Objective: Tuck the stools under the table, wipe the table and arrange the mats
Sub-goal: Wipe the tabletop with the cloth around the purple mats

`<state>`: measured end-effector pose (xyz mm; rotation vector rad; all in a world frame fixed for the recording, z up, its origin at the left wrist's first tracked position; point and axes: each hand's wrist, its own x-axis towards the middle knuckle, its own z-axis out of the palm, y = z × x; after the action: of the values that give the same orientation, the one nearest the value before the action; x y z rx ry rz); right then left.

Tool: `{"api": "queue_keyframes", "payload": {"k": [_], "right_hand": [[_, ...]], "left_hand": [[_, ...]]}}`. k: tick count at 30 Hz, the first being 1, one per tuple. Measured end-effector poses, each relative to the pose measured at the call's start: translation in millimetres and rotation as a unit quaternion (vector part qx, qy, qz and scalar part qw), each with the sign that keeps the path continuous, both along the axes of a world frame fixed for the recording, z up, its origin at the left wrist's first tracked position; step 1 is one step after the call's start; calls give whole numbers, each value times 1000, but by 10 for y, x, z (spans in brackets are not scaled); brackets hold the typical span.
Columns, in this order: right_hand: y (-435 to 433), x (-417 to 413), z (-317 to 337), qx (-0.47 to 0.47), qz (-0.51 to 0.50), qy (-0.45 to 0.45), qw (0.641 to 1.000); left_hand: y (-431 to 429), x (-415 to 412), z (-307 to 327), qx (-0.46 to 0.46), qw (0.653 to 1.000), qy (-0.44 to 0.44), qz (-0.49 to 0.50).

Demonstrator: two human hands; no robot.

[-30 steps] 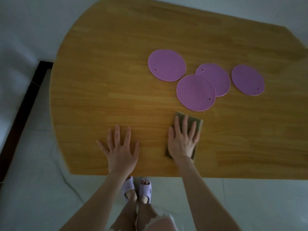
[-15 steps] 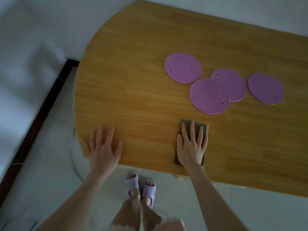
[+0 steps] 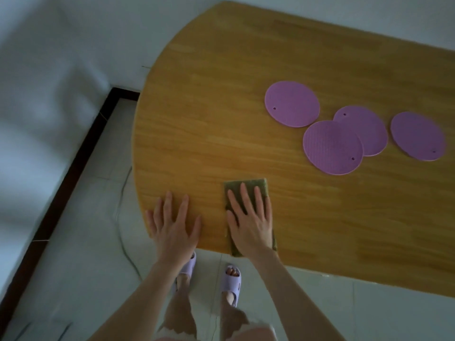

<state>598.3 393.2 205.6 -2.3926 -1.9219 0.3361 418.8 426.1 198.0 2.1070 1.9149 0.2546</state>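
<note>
Pretty dim, bluish light overall, soft blotchy shadows on the wall (image 3: 49, 70), the table (image 3: 221, 107) edge bows from the wide-angle lens, and the left side looks smeary and soft.

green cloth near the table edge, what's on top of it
The right hand lies flat on the green rectangular cleaning cloth, fingers straight, pressing it onto the wooden table. The hand covers the cloth's middle; only its far end and side strips show.
</note>
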Motion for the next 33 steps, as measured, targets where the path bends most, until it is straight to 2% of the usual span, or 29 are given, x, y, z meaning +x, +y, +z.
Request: {"api": "queue_keyframes", "payload": {"k": [6, 8, 11, 14, 17, 20, 22, 27, 33], "right_hand": [[505, 40, 40, -38, -159, 1, 987], [821, -158, 48, -49, -152, -2, 987], [1056, -596, 59, -27, -80, 4, 996], [1013, -942, 33, 0, -49, 8, 999], [707, -983, -4, 3, -40, 13, 999], [371, -825, -33, 3, -60, -9, 998], [307, -671, -37, 2, -110, -17, 994], [767, -627, -15, -23, -208, -6, 978], [800, -1022, -46, 18, -135, -4, 991]], "left_hand": [[82, -176, 8, 20, 998, -40, -37], [204, -264, 9, 33, 997, -50, -47], [466, -373, 25, 26, 997, -53, -39], [748, -501, 19, 0, 997, -53, -48], [907, -606, -44, 11, 995, -57, -87], [931, -636, -97, 23, 992, -52, -113], [926, -638, -100, 14, 992, -47, -116], [929, -622, -80, -20, 993, -35, -108], [918, -635, -83, -11, 992, -35, -117]]}}
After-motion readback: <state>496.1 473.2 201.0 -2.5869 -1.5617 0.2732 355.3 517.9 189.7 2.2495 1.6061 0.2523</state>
